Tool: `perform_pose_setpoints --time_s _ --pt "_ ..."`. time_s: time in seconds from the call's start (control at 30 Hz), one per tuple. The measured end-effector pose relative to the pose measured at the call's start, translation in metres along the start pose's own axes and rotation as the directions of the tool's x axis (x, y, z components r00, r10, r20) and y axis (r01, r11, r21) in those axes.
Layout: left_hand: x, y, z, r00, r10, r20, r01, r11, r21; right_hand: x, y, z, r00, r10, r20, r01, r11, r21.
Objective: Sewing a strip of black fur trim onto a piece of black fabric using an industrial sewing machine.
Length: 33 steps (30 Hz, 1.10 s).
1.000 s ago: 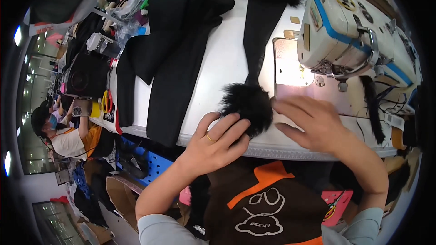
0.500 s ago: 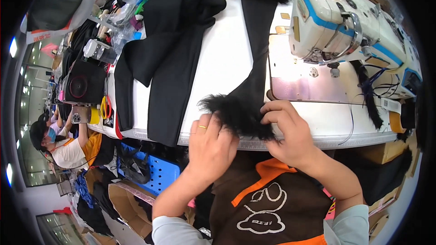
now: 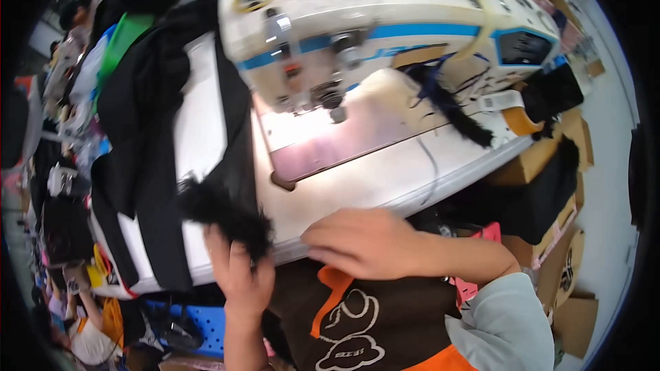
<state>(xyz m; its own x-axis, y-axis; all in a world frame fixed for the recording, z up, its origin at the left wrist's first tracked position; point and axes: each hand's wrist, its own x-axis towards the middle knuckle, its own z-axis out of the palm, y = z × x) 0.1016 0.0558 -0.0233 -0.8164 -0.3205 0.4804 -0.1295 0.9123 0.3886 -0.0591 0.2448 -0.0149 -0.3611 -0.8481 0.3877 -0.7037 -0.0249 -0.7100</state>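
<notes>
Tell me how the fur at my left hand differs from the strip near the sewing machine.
The fur looks wide and bushy; the strip looks narrow.
The fur is at your left hand; the strip lies near the machine, apart from both hands.
Both are black.

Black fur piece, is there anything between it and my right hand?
Nothing visible stands in the way: between your right hand and the black fur piece, only the table and its edge show. Your left hand is at the fur's near side, outside that gap.
</notes>
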Motion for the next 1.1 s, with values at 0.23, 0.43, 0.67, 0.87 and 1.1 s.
perform_pose_setpoints --time_s 0.23,0.43,0.67,0.87,1.1 --pt "0.002 0.013 0.008 0.922 0.147 0.359 -0.184 0.981 0.069 -0.042 0.047 -0.123 0.857 0.269 -0.44 -0.494 0.672 -0.551" --pt "-0.004 0.035 0.013 0.989 0.023 0.143 -0.034 0.997 0.074 -0.052 0.084 -0.148 0.807 0.241 -0.539 -0.577 0.514 -0.634" --pt "0.013 0.03 0.026 0.948 -0.138 0.287 0.044 0.949 0.312 -0.104 0.036 -0.166 0.728 0.542 -0.419 -0.685 0.575 -0.447" --pt "0.005 0.065 0.01 0.983 -0.092 0.157 0.11 0.988 -0.106 -0.098 -0.033 -0.189 0.856 0.445 0.263 -0.477 0.876 0.068" --pt "-0.015 0.118 0.046 0.473 -0.1 0.876 0.877 -0.047 -0.479 -0.052 -0.027 -0.097 0.8 -0.062 0.597 -0.301 0.819 0.488"
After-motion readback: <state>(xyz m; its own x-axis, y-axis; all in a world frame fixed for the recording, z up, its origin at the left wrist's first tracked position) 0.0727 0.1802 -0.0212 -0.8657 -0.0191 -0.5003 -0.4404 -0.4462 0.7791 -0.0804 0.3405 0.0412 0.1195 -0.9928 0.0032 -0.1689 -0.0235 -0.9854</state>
